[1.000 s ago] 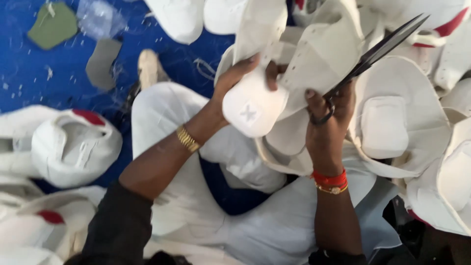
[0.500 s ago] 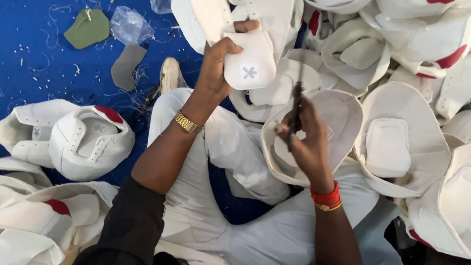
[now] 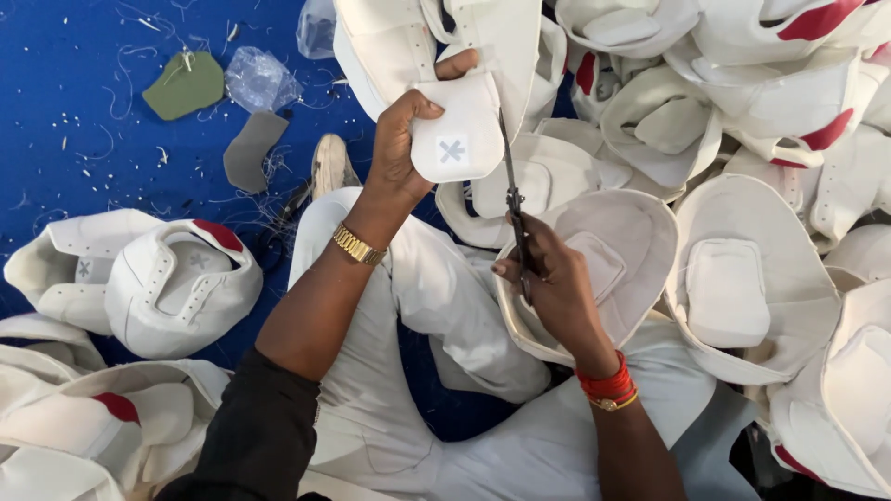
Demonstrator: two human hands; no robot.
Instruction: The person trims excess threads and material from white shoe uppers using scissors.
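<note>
White padded fabric fills most of the view: the left hand point(image 3: 401, 148) pinches a white rounded pad flap with a small grey cross mark point(image 3: 461, 139), thumb on top and fingers behind, holding it up at about twelve o'clock from the lap. The right hand point(image 3: 555, 288) is closed around the handles of dark metal scissors point(image 3: 512, 199), whose blades point up along the flap's right edge. At nine o'clock a white cup-shaped pad with a red patch point(image 3: 181, 288) lies on the blue floor point(image 3: 65, 213), with more white pads point(image 3: 733, 297) heaped at three o'clock.
</note>
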